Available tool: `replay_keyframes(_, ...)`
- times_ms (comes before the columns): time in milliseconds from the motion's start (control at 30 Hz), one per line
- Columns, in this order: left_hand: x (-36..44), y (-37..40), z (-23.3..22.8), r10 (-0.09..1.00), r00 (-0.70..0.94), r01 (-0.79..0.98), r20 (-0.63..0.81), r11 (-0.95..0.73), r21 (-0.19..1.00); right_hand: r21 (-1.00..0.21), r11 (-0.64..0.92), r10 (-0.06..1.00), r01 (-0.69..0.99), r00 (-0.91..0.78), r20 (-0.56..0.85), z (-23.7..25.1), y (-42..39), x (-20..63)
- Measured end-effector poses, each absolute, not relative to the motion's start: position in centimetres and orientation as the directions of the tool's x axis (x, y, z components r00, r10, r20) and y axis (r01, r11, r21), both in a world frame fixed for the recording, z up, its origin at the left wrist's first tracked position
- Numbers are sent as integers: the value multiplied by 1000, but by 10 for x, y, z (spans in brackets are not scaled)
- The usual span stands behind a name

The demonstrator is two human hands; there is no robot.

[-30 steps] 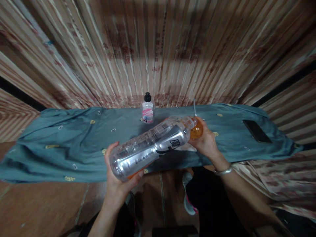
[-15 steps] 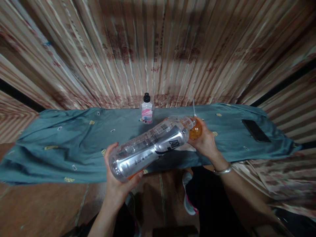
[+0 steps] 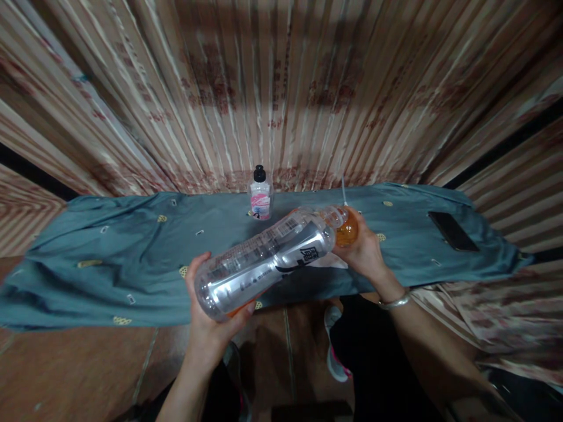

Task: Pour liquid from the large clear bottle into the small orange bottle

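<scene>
My left hand (image 3: 213,331) is wrapped round the base of a large clear plastic bottle (image 3: 264,264) with a silver label and black lettering. The bottle lies tilted across the middle, its neck end up and to the right. At that end my right hand (image 3: 367,252) grips a smaller rounded bottle (image 3: 347,227) holding amber-orange liquid. The large bottle's neck meets the small bottle's top; the exact contact at the mouths is hard to make out. A thin pale stick (image 3: 343,190) rises just behind my right hand. A white piece like paper (image 3: 329,261) shows under the bottles.
A clear bottle with a black cap and pink label (image 3: 260,196) stands at the back of the cloth-covered bench (image 3: 145,252). A dark phone (image 3: 453,231) lies to the right. Striped curtains (image 3: 281,88) hang close behind the bench.
Both hands keep their grips and the bottles stay at nearly the same tilt. The whole view has shifted very slightly.
</scene>
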State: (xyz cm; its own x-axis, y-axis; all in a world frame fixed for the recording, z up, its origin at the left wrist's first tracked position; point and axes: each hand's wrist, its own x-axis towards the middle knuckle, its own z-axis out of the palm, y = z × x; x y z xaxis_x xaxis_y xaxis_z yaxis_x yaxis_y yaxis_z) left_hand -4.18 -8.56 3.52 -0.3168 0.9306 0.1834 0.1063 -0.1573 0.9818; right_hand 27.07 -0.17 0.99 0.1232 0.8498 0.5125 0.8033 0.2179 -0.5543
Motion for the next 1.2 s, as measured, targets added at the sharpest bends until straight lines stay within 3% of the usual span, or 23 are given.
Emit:
replay_keyframes(700, -42, -82, 31, 927, -311, 103, 208, -184, 977, -570, 216, 847, 793, 138, 513, 11, -1, 270)
replay_keyframes(900, -57, -74, 17, 914, -256, 222, 314, -260, 940, -581, 199, 850, 789, 156, 503, 11, -2, 269)
replay_keyframes(1200, -41, -83, 31, 917, -306, 140, 256, -223, 965, -574, 203, 836, 793, 165, 523, 11, -1, 269)
